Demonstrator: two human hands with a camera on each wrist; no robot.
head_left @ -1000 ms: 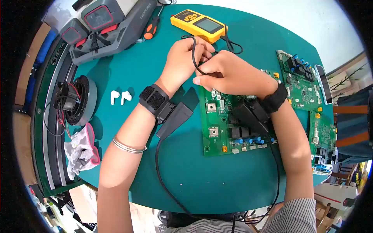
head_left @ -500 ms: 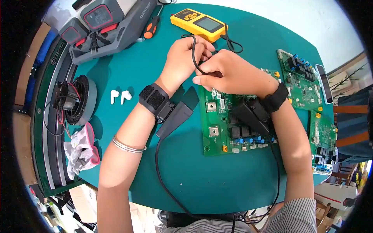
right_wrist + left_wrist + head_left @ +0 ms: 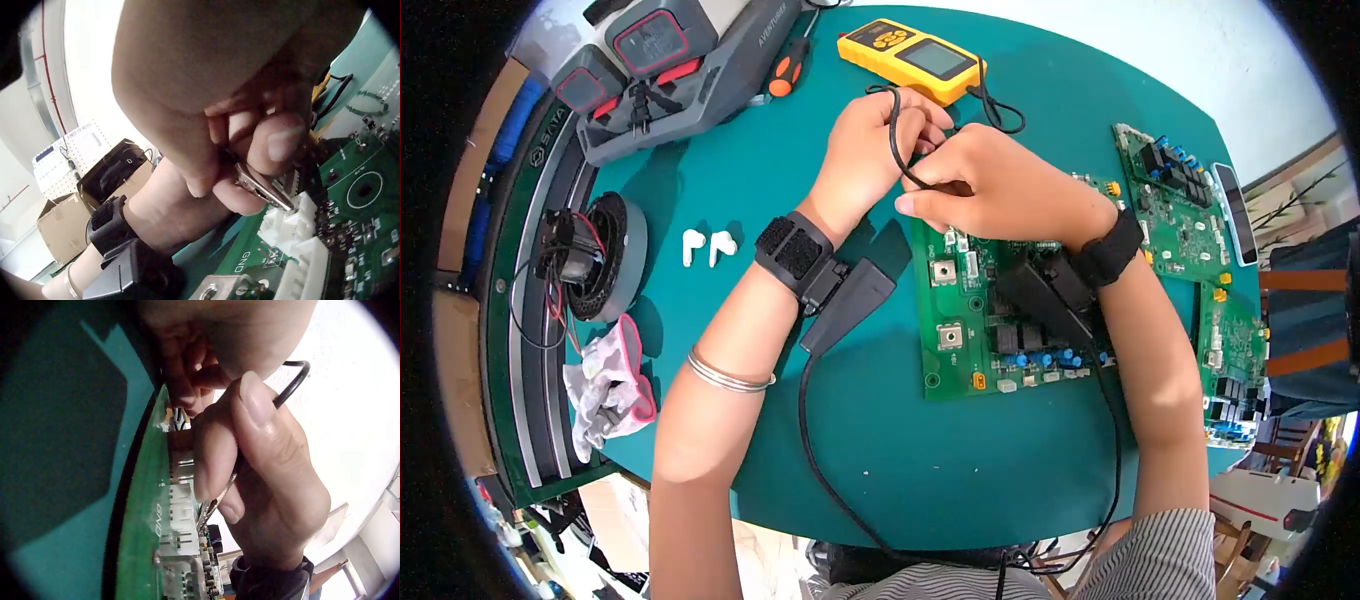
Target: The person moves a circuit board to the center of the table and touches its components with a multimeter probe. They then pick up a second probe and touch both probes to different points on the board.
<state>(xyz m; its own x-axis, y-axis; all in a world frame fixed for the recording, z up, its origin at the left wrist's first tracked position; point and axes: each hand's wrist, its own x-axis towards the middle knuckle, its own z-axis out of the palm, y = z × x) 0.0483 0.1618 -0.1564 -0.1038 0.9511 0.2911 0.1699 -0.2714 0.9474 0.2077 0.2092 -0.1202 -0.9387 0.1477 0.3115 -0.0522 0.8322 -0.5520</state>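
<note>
My right hand (image 3: 1000, 190) pinches a metal alligator clip (image 3: 265, 189) on a black cable (image 3: 897, 140). In the right wrist view the clip's tip is right at a white connector (image 3: 294, 219) on the large green circuit board (image 3: 940, 300). The cable loops over the fingers of my left hand (image 3: 875, 140), beside the right. In the left wrist view the left fingers (image 3: 181, 381) are curled low at the board's far edge, close to a small white and black part (image 3: 179, 417); I cannot tell whether they hold it. A yellow handheld meter (image 3: 910, 62) lies just beyond both hands.
More circuit boards (image 3: 1170, 200) and a phone (image 3: 1233, 215) lie at the right. Left are white earbuds (image 3: 725, 247), a round speaker-like unit (image 3: 605, 258) and a glove (image 3: 610, 385). A screwdriver (image 3: 785, 70) and grey tool case (image 3: 670, 110) stand at the back left.
Both hands stay almost in place, with the clip's cable still looped between them. The head view has shifted only slightly.
</note>
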